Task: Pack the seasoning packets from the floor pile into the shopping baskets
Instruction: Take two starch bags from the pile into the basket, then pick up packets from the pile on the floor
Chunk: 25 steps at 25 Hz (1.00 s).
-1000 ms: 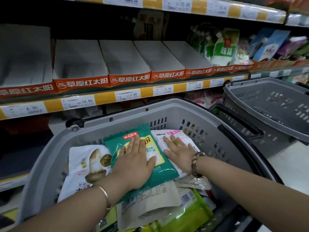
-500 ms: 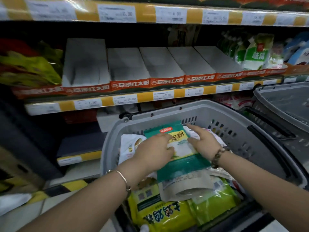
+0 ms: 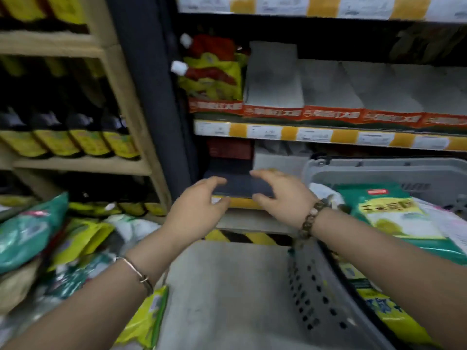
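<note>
between pile and basket, over smooth grey floor point(image 3: 222, 286), the left hand point(image 3: 194, 213) and right hand point(image 3: 280, 198) hover with fingers loosely curved and apart, holding nothing. glossy, crinkled seasoning packets point(image 3: 50, 248), teal and yellow-green, lie heaped at the left. at the right the hard grey plastic basket point(image 3: 316, 286), its wall pierced with holes, holds flat pouches. the top green packet point(image 3: 389, 213) lies flat, its long axis running away from the person, red-label end toward the shelf.
</note>
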Each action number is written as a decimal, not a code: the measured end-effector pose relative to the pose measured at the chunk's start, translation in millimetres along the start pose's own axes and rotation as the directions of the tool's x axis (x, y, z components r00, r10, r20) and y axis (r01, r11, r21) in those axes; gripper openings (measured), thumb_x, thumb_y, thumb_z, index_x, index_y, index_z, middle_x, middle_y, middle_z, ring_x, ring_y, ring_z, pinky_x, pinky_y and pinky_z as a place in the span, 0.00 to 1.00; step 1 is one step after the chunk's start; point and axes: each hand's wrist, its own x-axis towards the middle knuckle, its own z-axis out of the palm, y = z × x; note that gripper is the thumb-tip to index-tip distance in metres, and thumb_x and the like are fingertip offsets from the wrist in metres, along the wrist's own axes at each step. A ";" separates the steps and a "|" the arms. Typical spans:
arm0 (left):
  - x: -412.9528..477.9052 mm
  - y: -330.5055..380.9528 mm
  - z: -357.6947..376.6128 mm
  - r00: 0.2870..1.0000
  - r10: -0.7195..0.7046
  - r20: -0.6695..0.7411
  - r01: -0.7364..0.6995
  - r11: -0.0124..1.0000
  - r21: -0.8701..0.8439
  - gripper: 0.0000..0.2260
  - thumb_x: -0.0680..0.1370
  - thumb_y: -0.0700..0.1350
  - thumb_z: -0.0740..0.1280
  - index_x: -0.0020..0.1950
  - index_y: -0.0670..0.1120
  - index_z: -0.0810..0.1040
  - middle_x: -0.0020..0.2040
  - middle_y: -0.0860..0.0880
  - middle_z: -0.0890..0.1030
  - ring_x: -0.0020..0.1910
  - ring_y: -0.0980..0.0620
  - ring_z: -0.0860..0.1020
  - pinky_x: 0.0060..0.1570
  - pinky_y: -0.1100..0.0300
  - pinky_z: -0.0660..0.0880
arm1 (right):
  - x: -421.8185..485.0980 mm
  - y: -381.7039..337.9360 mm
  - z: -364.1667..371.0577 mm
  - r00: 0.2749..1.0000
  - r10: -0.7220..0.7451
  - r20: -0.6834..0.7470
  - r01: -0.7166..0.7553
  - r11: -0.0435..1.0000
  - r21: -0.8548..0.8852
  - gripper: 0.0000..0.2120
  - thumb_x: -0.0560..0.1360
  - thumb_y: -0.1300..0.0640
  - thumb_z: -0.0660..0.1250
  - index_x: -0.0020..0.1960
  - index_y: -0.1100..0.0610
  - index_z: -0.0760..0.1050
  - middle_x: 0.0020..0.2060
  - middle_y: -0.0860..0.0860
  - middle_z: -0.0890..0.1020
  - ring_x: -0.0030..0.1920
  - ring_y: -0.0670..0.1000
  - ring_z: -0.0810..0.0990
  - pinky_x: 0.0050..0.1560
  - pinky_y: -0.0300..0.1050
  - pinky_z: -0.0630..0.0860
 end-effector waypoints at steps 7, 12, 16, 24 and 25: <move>-77.3 -160.1 -64.1 0.935 -0.346 -0.080 0.343 0.938 -0.044 0.17 0.76 0.46 0.65 0.65 0.49 0.74 0.61 0.49 0.78 0.60 0.50 0.75 0.57 0.57 0.71 | 61.4 -121.9 127.8 0.967 -0.128 0.221 0.117 0.991 0.061 0.22 0.76 0.52 0.62 0.69 0.50 0.67 0.66 0.52 0.72 0.64 0.54 0.72 0.62 0.47 0.69; -148.3 -256.6 -74.7 0.805 -0.585 -0.094 0.579 0.811 -0.084 0.17 0.78 0.45 0.65 0.67 0.48 0.73 0.63 0.47 0.77 0.61 0.48 0.76 0.56 0.57 0.71 | 72.9 -175.8 220.0 0.876 -0.150 0.459 0.151 0.988 0.036 0.24 0.76 0.50 0.62 0.72 0.49 0.63 0.68 0.53 0.70 0.65 0.55 0.71 0.62 0.47 0.70; -193.3 -312.1 -52.8 0.697 -0.713 -0.068 0.705 0.700 -0.110 0.18 0.77 0.44 0.65 0.67 0.47 0.72 0.65 0.47 0.76 0.61 0.48 0.75 0.57 0.57 0.72 | 72.2 -194.4 287.5 0.796 -0.140 0.589 0.159 0.987 0.021 0.26 0.77 0.50 0.62 0.73 0.52 0.61 0.70 0.54 0.68 0.67 0.55 0.70 0.63 0.50 0.70; -255.1 -366.1 -7.2 0.575 -0.814 -0.086 0.813 0.580 -0.059 0.20 0.75 0.42 0.66 0.67 0.48 0.72 0.63 0.47 0.75 0.56 0.45 0.77 0.50 0.56 0.73 | 65.8 -180.9 404.5 0.726 0.075 0.683 -0.025 0.996 -0.083 0.30 0.73 0.51 0.67 0.72 0.53 0.60 0.67 0.56 0.70 0.65 0.58 0.71 0.62 0.52 0.71; -259.2 -368.7 -2.5 0.598 -0.795 -0.102 0.800 0.601 0.001 0.20 0.75 0.42 0.66 0.67 0.48 0.72 0.63 0.48 0.74 0.58 0.46 0.75 0.51 0.56 0.72 | 65.8 -178.5 413.9 0.726 0.101 0.680 -0.034 0.993 -0.112 0.32 0.72 0.50 0.68 0.72 0.53 0.60 0.66 0.57 0.69 0.65 0.59 0.71 0.62 0.52 0.71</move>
